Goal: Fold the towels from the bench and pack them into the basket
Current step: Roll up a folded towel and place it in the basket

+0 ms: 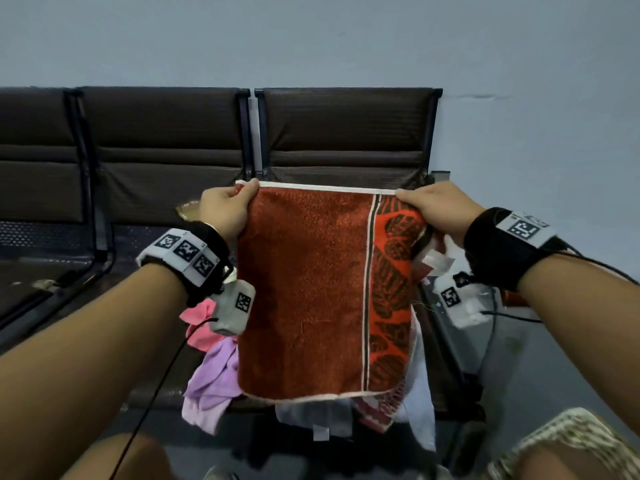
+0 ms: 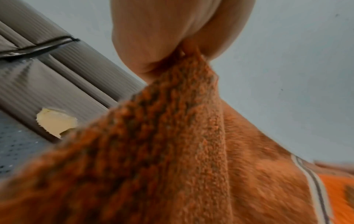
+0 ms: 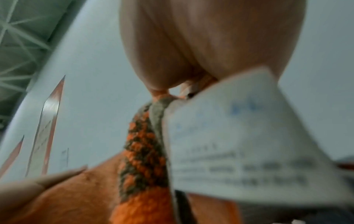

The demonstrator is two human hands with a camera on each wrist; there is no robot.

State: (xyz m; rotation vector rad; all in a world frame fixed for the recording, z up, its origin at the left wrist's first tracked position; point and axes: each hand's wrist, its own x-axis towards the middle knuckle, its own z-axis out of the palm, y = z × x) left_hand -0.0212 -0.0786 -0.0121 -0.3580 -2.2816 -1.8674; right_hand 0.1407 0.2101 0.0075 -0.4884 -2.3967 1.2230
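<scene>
Rust-orange towel (image 1: 304,292) hangs upright in mid-air at centre frame, stretched by its top corners over the bench (image 1: 156,174), white hem on top, leaf-pattern band down its 3 o'clock side. Left hand (image 1: 225,209) pinches the top corner at 10 o'clock, thumb on top of the hem, fingers curled behind; left wrist view shows terry bunched between thumb and fingers. Right hand (image 1: 436,206) pinches the top corner at 2 o'clock, fingers closed on the fabric; right wrist view shows a white care label (image 3: 239,144) hanging just beside that pinch. Below, at 6–7 o'clock on the seat, a heap of loose towels: pink (image 1: 201,323), lilac (image 1: 214,382), white (image 1: 419,393). Basket not identifiable.
</scene>
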